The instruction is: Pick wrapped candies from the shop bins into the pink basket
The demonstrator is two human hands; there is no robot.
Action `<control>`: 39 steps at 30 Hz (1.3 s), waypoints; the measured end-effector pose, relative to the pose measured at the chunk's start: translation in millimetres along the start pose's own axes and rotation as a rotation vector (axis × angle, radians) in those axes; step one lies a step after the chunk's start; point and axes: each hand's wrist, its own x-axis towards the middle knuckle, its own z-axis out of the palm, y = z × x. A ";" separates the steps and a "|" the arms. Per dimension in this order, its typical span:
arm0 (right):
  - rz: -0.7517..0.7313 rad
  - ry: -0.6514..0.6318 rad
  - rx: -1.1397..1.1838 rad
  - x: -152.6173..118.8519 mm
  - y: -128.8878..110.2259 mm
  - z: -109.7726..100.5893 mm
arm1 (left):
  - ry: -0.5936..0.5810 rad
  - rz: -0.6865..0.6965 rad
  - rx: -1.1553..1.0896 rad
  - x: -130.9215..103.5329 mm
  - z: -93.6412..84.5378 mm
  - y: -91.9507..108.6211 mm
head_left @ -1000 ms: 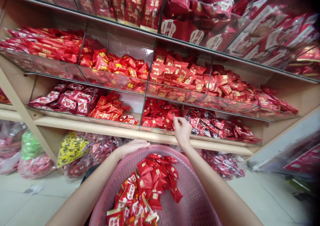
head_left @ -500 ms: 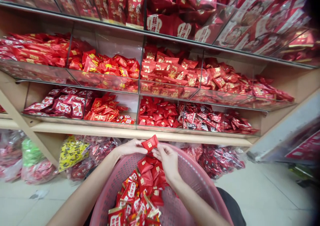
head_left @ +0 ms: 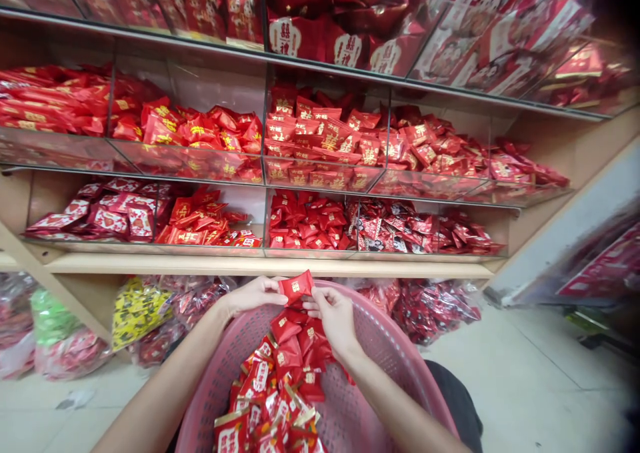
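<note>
A small red candy packet (head_left: 296, 286) with gold print is held up over the far rim of a pink plastic basket (head_left: 215, 379). My left hand (head_left: 255, 294) pinches its left end between thumb and fingers. At its right end, my right hand (head_left: 331, 314) grips the same packet with closed fingertips. Below my hands, inside the basket, lies a pile of red packets: plain red ones with gold print (head_left: 289, 356) towards the far side, and red ones with white labels and gold edges (head_left: 260, 379) nearer me.
Ahead stands a wooden shelf (head_left: 150, 263) with clear-fronted compartments of red wrapped sweets (head_left: 310, 223). Under it sit plastic bags of sweets, including a yellow one (head_left: 140, 309), a green one (head_left: 54, 316) and a red one (head_left: 435, 309). A wall stands at the right.
The view has shifted slightly, so the shelf appears farther left. Both hands still hold the same packet over the basket's rim, almost unmoved.
</note>
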 end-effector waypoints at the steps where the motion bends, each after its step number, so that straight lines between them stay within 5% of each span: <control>1: -0.002 -0.005 -0.007 1.2 -0.4 -1.3 | 0.004 -0.003 0.000 0.2 0.2 0.0; 9: -0.078 -0.069 -0.130 9.8 -7.5 -10.2 | -0.025 0.003 -0.041 2.2 1.4 -0.5; 18: 0.104 -0.279 0.045 -2.9 -10.0 -1.7 | -0.026 0.076 -0.024 2.8 -0.1 -2.5; 26: 0.085 -0.278 0.164 -1.6 -8.9 12.3 | -0.046 0.057 -0.013 1.8 -0.4 0.7; 33: 0.094 -0.162 0.365 11.6 -41.3 -23.4 | 0.001 -0.033 0.067 0.6 -2.6 4.3; 39: 0.192 -0.139 0.276 8.0 -54.5 -57.1 | 0.011 -0.041 0.053 1.0 0.5 6.3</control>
